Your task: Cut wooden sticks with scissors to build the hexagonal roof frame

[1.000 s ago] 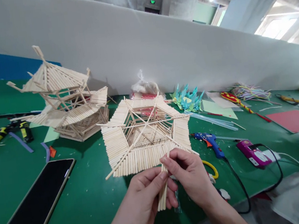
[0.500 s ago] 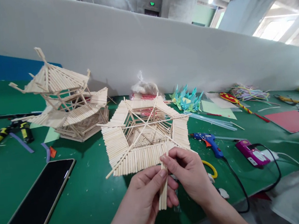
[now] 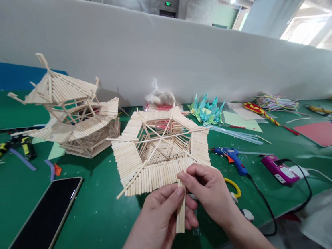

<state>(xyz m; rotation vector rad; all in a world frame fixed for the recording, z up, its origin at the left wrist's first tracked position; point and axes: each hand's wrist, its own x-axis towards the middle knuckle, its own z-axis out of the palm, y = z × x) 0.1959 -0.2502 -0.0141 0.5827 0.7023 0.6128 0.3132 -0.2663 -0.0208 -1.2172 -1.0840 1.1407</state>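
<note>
My left hand (image 3: 162, 218) is closed around a small bundle of thin wooden sticks (image 3: 181, 215) near the table's front edge. My right hand (image 3: 211, 193) pinches the upper end of one stick in that bundle with thumb and forefinger. Just beyond both hands lies a flat hexagonal roof frame of wooden sticks (image 3: 160, 151) on the green table (image 3: 104, 217). A taller stick pagoda model (image 3: 70, 112) stands behind it to the left.
A dark phone (image 3: 36, 227) lies at the left front. A blue glue gun (image 3: 233, 158), a purple device (image 3: 280, 169) with black cable and yellow-handled scissors (image 3: 235, 186) lie to the right. Teal paper shapes (image 3: 208, 109), coloured sheets and tools line the white wall.
My right hand's fingers have slid slightly down and left along the bundle's top. The left hand and the models stay as they were.
</note>
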